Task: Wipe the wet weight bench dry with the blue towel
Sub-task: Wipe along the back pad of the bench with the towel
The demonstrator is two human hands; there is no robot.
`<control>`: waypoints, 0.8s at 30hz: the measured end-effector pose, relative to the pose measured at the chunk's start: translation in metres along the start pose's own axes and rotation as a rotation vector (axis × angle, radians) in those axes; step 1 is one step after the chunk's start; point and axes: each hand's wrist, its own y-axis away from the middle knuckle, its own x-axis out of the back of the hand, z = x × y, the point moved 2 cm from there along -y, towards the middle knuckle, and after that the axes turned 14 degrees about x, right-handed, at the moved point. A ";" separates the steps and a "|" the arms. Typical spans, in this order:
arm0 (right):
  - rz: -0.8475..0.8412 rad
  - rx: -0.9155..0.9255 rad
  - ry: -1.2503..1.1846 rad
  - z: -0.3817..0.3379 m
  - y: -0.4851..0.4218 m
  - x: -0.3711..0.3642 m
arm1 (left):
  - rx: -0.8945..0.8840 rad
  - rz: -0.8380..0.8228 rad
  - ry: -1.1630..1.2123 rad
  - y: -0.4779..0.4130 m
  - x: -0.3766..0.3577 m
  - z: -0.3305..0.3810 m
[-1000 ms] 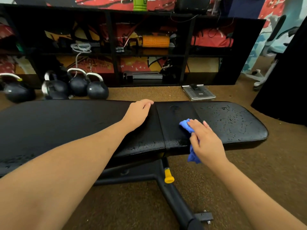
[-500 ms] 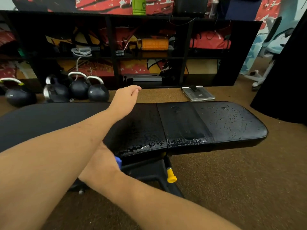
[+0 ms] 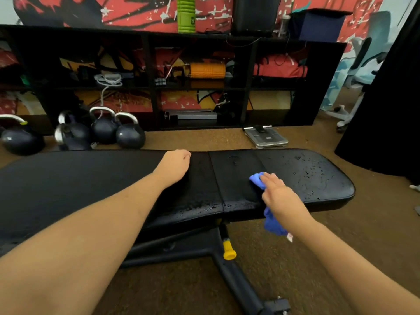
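The black padded weight bench point(image 3: 318, 176) lies flat across the view, with water drops on its right seat pad and along its near edge. My right hand point(image 3: 280, 197) presses the blue towel point(image 3: 258, 180) flat onto the seat pad near the seam; the towel's tail point(image 3: 271, 223) hangs over the near edge. My left hand point(image 3: 176, 163) rests on the back pad left of the seam, fingers curled over the far edge, holding nothing else.
Several kettlebells point(image 3: 129, 135) stand on the carpet behind the bench at the left. A grey scale point(image 3: 264, 137) lies behind the seat. A black shelf unit point(image 3: 200, 87) lines the wall. The bench frame with a yellow knob point(image 3: 228, 252) runs toward me.
My right hand swept the towel left under my left arm, then back right onto the seat pad. My left hand lifted off the bench and now rests on the back pad again.
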 end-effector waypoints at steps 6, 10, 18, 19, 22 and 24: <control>-0.143 0.004 0.047 0.010 -0.067 -0.010 | 0.062 0.097 0.105 0.001 -0.025 0.020; -0.230 -0.031 0.004 0.029 -0.137 -0.021 | -0.010 0.073 0.124 0.007 -0.053 0.067; -0.097 -0.022 -0.066 0.008 -0.098 -0.018 | -0.076 0.016 -0.122 0.007 -0.074 0.089; -0.071 -0.005 -0.101 -0.004 -0.075 -0.014 | -0.076 0.020 -0.144 0.008 -0.075 0.090; 0.033 0.048 -0.104 -0.035 -0.016 -0.005 | -0.109 0.050 -0.227 0.004 -0.081 0.091; 0.022 0.079 -0.048 -0.037 -0.006 -0.007 | -0.141 0.072 -0.231 0.001 -0.084 0.089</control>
